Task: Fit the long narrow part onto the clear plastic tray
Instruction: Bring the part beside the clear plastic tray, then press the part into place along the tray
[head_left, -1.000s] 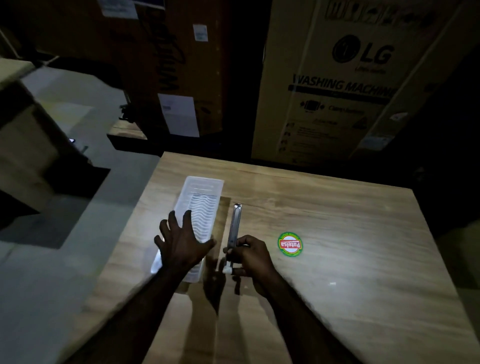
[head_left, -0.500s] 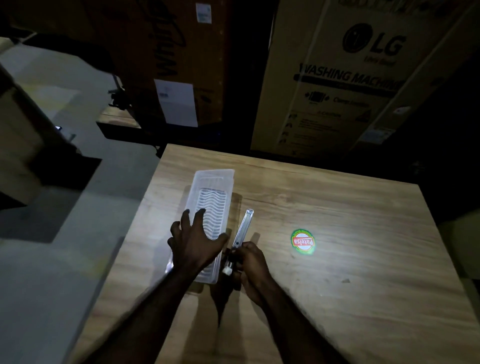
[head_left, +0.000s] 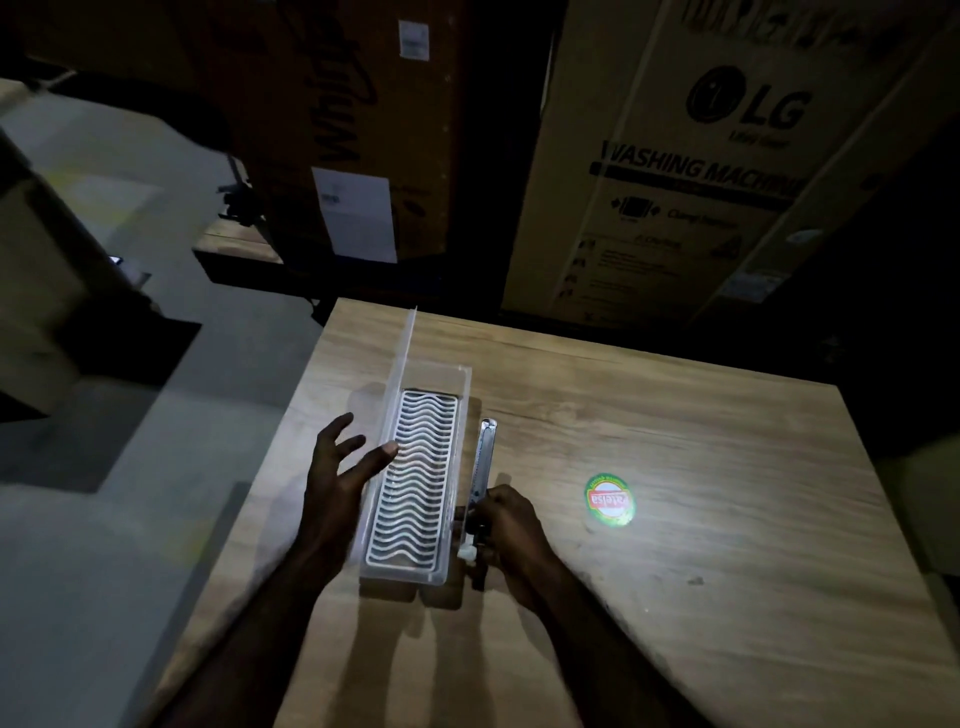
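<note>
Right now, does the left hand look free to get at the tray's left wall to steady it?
Probably yes. The left hand hovers open beside the clear plastic tray, thumb at its left wall, with nothing between them. The right hand holds the long narrow part along the opposite side.

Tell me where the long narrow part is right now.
The long narrow part lies along the clear plastic tray's right side, its near end gripped by the right hand, left of the round sticker.

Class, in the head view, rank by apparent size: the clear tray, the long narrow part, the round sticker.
1. clear tray
2. long narrow part, longer than the sticker but thinner, so this order is unsure
3. round sticker
</note>
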